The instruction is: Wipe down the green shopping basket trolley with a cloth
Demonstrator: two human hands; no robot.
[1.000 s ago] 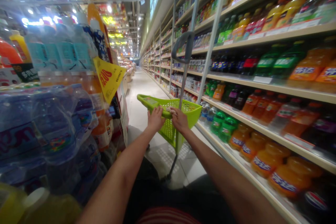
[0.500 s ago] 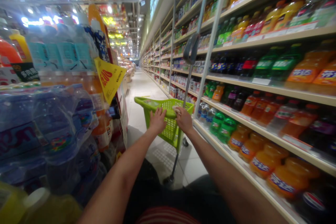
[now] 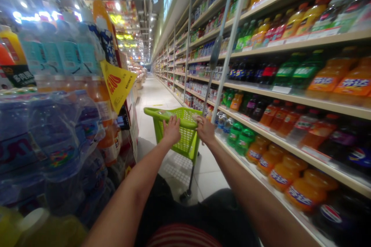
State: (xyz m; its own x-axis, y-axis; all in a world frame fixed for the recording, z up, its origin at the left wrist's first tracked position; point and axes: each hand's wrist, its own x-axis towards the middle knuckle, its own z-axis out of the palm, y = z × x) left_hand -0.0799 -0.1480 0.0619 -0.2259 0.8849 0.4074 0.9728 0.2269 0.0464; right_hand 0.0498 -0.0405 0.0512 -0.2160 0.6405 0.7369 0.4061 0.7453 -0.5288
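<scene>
Round comes the green cart (image 3: 187, 142), its nose swinging left, away from the drinks side, until it faces nearly straight up the aisle! A second ago it slanted hard right; as I judge it, the steering is almost done and the way ahead suits a push. It stands on the pale floor (image 3: 150, 90), directly before the person.

At the handle (image 3: 188, 124), the left grip (image 3: 172, 130) lies over the bar, fingers reaching forward; whether they curl beneath, I cannot tell. The right grip (image 3: 206, 130) is clenched at the bar's right end, a pale crumpled scrap (image 3: 196, 118) at its fingers, too blurred to name.

Beside it the pole (image 3: 207, 94) leans rightward, its grey loop (image 3: 215, 54) now turned edge-on. Wider still, shelves (image 3: 290, 85) of bottles flank the right, wrapped water bottles (image 3: 58, 135) and a yellow sign (image 3: 118, 85) the left.
</scene>
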